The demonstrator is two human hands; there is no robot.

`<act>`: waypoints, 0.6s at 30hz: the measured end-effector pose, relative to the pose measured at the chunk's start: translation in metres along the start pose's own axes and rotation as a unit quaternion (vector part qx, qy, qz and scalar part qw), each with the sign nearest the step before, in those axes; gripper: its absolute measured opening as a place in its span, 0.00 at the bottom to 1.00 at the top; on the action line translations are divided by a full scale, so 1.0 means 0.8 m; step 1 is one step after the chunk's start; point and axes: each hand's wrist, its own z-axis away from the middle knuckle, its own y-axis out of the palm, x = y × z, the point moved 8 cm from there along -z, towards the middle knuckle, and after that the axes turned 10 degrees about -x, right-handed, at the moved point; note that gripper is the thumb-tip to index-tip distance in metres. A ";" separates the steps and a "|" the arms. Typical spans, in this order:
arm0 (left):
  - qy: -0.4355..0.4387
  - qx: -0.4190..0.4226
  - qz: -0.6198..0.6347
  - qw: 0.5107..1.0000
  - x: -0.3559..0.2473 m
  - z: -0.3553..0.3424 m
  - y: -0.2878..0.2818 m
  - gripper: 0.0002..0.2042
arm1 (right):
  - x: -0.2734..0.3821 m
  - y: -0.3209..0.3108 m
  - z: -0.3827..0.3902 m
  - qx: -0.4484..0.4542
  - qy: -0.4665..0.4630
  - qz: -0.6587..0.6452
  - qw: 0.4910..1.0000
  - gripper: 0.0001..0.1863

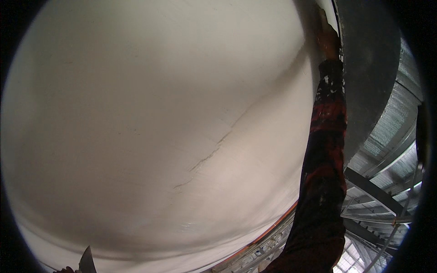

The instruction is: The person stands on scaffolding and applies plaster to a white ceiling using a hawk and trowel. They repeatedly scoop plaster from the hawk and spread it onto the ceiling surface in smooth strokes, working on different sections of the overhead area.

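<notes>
A large pale, smooth curved surface [159, 100] fills most of the view, with a thin, ragged dark crack-like line [207, 158] running diagonally across it. My right arm stretches up along the surface's right side. My right hand [328, 41] is at its far upper right edge, in shadow. One finger points upward and the others look bent; what they hold, if anything, is hidden. At the lower left rim only a dark bit of my left hand [66, 270] shows, closed beside a pointed, flat metal blade [88, 261] that sticks up from it. The blade's handle is out of view.
A dark grey curved panel [368, 59] borders the pale surface on the right. Beyond it are metal roof sheets [387, 123] and a dark beam [375, 191]. An orange-red strip [268, 230] runs along the surface's lower right edge.
</notes>
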 end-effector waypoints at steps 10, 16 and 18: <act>0.005 -0.008 -0.030 1.000 -0.001 0.006 -0.017 0.14 | 0.150 -0.092 0.166 0.105 -0.025 0.011 0.994 0.25; 0.006 -0.010 0.023 1.000 0.001 -0.003 -0.019 0.12 | 0.127 -0.144 0.194 -0.064 -0.044 0.024 0.997 0.30; 0.024 -0.008 0.028 0.999 -0.002 -0.004 -0.012 0.12 | 0.066 -0.101 0.164 0.032 0.102 0.029 0.994 0.27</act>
